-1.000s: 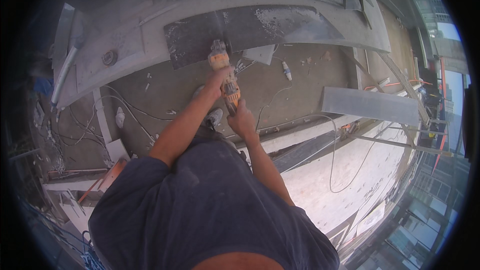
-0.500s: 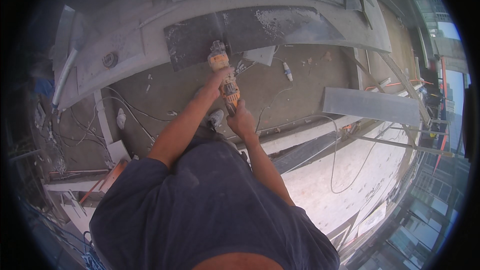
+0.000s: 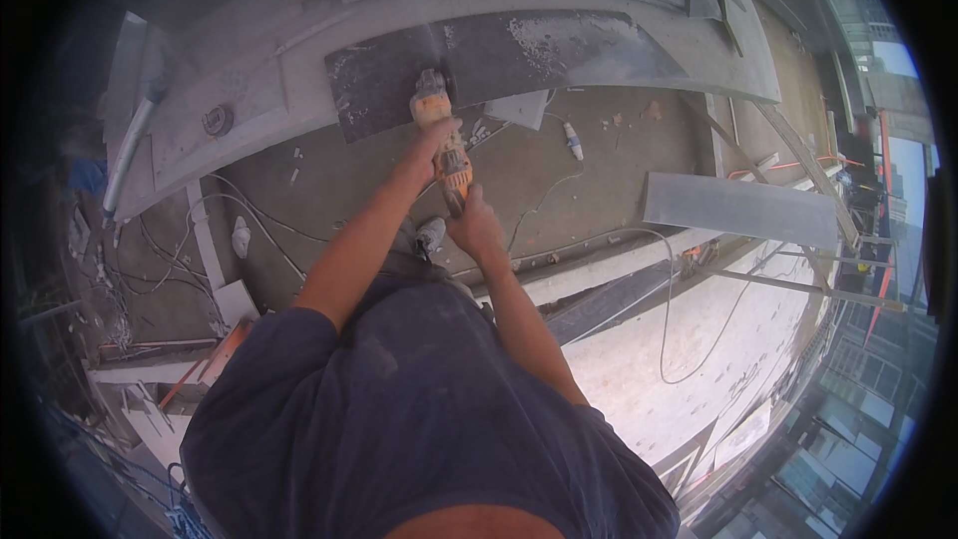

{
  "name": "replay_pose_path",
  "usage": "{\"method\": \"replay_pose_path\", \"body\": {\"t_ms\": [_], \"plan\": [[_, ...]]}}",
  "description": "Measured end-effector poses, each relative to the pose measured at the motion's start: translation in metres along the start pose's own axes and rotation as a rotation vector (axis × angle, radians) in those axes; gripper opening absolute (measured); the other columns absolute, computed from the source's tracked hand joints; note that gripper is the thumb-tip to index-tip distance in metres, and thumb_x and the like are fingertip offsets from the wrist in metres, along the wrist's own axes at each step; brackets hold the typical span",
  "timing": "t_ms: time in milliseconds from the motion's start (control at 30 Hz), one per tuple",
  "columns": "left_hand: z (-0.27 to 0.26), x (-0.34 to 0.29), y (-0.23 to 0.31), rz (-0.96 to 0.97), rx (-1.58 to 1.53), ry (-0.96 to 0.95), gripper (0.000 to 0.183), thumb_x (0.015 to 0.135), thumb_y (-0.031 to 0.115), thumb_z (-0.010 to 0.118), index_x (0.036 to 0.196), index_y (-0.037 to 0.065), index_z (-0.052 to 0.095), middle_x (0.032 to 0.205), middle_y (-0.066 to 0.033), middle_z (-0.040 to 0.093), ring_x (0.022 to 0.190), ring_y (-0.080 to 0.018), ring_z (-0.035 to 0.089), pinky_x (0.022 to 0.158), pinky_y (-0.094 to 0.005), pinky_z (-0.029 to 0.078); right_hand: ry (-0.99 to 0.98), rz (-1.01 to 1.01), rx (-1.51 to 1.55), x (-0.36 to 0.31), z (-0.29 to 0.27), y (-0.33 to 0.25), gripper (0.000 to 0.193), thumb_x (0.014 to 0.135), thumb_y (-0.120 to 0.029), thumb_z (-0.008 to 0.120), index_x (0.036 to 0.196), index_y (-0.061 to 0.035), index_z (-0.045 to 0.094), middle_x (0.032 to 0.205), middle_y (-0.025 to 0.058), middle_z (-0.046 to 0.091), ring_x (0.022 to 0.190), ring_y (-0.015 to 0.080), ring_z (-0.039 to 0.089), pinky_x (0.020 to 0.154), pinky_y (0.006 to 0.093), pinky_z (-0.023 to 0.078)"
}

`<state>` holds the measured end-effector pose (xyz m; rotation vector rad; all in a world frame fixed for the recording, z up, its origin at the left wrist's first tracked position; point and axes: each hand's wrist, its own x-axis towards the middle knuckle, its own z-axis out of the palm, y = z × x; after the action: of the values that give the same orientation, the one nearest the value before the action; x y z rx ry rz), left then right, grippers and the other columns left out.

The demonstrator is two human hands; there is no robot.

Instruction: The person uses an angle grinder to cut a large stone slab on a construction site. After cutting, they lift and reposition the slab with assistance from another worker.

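Observation:
A dusty orange and grey angle grinder [image 3: 454, 162] is held in both hands, its head over the near edge of a dark slab [image 3: 489, 58]. My left hand [image 3: 432, 143] wraps round the body close behind the head. Farther back, my right hand [image 3: 477, 223] grips the rear end of the tool. Pale dust marks lie on the slab, which rests on a long light-grey work surface [image 3: 309, 100]. A seam or cut line runs across the slab just beyond the grinder's head. The grinder's disc cannot be made out.
A round grey object [image 3: 217, 120] lies on the surface at left. Cables [image 3: 261, 232] and a white and blue plug connector [image 3: 573, 141] lie on the dusty floor. To the right are a grey panel [image 3: 740, 210] and a slanted metal frame [image 3: 813, 172]. A shoe [image 3: 430, 234] shows below the hands.
The grinder and both my hands have shifted slightly away from me and a little to the left. The grip on the tool is the same.

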<state>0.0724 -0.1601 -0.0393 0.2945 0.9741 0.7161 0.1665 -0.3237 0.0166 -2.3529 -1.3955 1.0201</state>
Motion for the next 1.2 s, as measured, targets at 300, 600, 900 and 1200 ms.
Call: {"method": "replay_pose_path", "body": {"t_ms": [300, 600, 900, 1200], "plan": [[-0.001, 0.006, -0.003, -0.064, -0.025, 0.026, 0.038, 0.091, 0.017, 0.086, 0.121, 0.006, 0.066, 0.099, -0.0081, 0.071, 0.084, -0.0236, 0.073, 0.071, -0.0427, 0.064, 0.016, -0.025, -0.013, -0.003, 0.0, 0.004, 0.046, 0.089, -0.014, 0.068, 0.128, -0.0016, 0.047, 0.098, 0.034, 0.074, 0.096, 0.0573, 0.071, 0.085, 0.0668, 0.055], [-0.005, 0.008, -0.009, -0.047, -0.065, -0.013, 0.036, 0.091, 0.017, 0.085, 0.12, 0.006, 0.066, 0.1, -0.009, 0.072, 0.086, -0.0233, 0.075, 0.072, -0.0435, 0.064, 0.024, 0.002, -0.044, -0.006, -0.006, -0.003, 0.047, 0.088, -0.014, 0.068, 0.128, -0.0033, 0.047, 0.096, 0.0345, 0.074, 0.094, 0.0584, 0.07, 0.083, 0.0682, 0.054], [-0.004, 0.005, -0.011, -0.085, -0.076, 0.047, 0.033, 0.092, 0.016, 0.084, 0.118, 0.005, 0.066, 0.099, -0.0085, 0.072, 0.085, -0.0237, 0.075, 0.071, -0.042, 0.065, 0.025, -0.012, -0.066, -0.011, -0.008, -0.001, 0.045, 0.087, -0.013, 0.067, 0.126, -0.0042, 0.047, 0.096, 0.0326, 0.075, 0.094, 0.0574, 0.071, 0.084, 0.0678, 0.054], [-0.001, -0.001, -0.015, -0.073, -0.088, 0.001, 0.036, 0.091, 0.017, 0.085, 0.12, 0.006, 0.065, 0.1, -0.0081, 0.071, 0.086, -0.023, 0.074, 0.072, -0.0417, 0.064, 0.015, 0.003, -0.068, -0.016, -0.011, 0.004, 0.043, 0.088, -0.013, 0.067, 0.125, -0.0041, 0.047, 0.096, 0.0314, 0.075, 0.093, 0.0561, 0.072, 0.083, 0.0665, 0.056]]}}
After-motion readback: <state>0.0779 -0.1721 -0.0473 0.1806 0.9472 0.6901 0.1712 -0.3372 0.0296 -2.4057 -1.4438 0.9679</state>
